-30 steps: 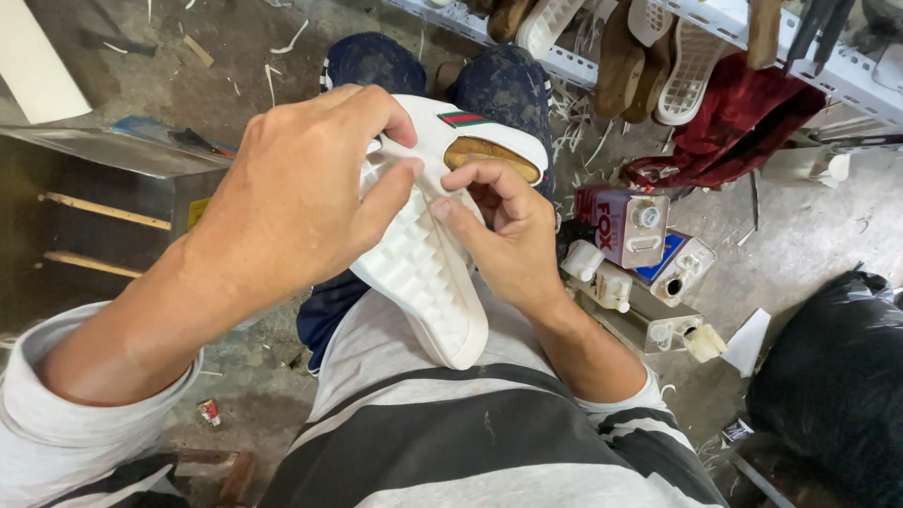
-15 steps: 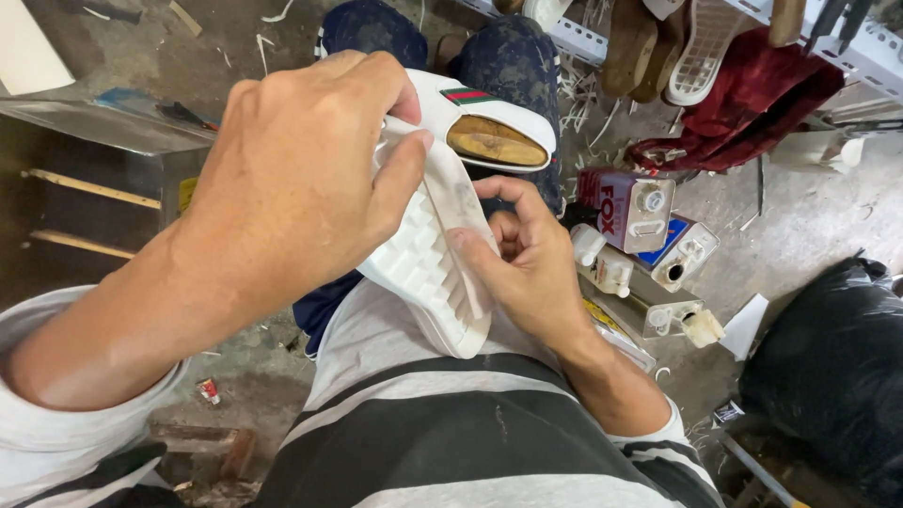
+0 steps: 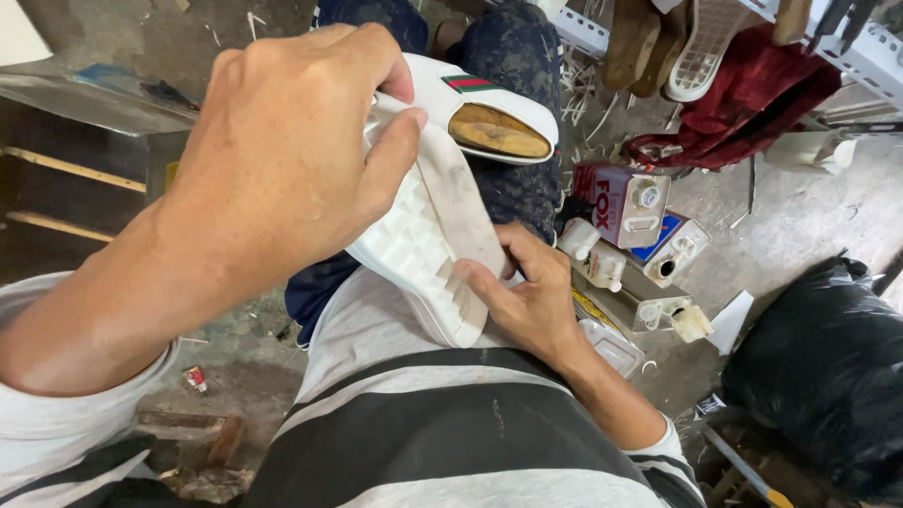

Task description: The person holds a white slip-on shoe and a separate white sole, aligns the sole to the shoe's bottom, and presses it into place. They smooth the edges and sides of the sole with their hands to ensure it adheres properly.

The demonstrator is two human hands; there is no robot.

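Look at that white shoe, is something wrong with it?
Yes. The white sole stands away from the white shoe instead of lying flat on it. The left hand grips its upper end, the right hand its lower end.

On the floor to the right of our knee we see a cluster of rectangular metal cans: a red and white can with a round cap on top, a blue one just beside it, and a plain silvery one lying nearer to us. A small white bottle stands against them. A small red and white wrapper lies on the floor by our left side.
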